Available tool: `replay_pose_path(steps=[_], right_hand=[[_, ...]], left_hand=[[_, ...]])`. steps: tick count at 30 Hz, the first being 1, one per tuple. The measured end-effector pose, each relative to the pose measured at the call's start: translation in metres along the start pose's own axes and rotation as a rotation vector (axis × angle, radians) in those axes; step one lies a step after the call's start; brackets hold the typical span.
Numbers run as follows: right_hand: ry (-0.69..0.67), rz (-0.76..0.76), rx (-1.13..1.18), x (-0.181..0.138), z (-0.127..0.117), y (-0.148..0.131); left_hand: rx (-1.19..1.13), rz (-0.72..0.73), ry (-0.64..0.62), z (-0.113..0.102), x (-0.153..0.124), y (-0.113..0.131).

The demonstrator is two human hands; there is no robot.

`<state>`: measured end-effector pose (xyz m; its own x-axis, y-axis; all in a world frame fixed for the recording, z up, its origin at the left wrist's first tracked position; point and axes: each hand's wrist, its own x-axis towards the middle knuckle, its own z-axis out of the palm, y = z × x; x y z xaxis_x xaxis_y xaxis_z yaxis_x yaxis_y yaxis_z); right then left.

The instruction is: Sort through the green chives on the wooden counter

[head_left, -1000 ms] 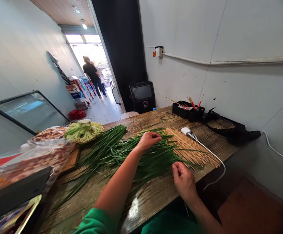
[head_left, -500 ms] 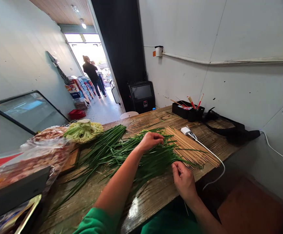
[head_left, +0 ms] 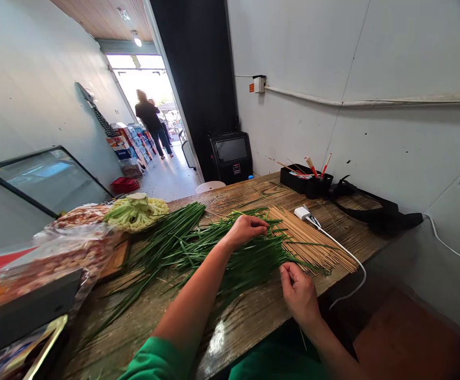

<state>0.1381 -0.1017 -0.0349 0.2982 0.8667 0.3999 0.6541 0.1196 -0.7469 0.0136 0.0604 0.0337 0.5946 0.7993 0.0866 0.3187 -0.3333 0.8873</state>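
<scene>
Long green chives (head_left: 186,219) lie in a wide heap on the wooden table (head_left: 249,311). My left hand (head_left: 247,229) is over the heap with thumb and fingers pinched together, close to the stalk ends; what is between the fingertips is hidden. Closer to me, my right hand (head_left: 299,290) is closed at the table's front edge, beside the leaf ends. A thin skewer (head_left: 303,339) shows below that hand, its upper part hidden by the fingers. Several loose bamboo skewers (head_left: 312,243) lie side by side to the right of the chives, with a few leaves across them.
Left of the chives are a cauliflower (head_left: 137,211) and bagged meat (head_left: 67,253). At the back stand a black holder (head_left: 304,182) with sticks, a black strap (head_left: 372,206) and a white charger (head_left: 302,212) with its cable. A person (head_left: 152,124) stands in the far doorway.
</scene>
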Motion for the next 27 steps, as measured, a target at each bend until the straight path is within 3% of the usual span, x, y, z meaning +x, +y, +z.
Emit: replay_pose_path(steps=[27], right_hand=[[0.003,0.001,-0.021,-0.0009,-0.0007,0.0003]], left_hand=[[-0.01,0.017,0.019,-0.0006,0.0012,-0.0015]])
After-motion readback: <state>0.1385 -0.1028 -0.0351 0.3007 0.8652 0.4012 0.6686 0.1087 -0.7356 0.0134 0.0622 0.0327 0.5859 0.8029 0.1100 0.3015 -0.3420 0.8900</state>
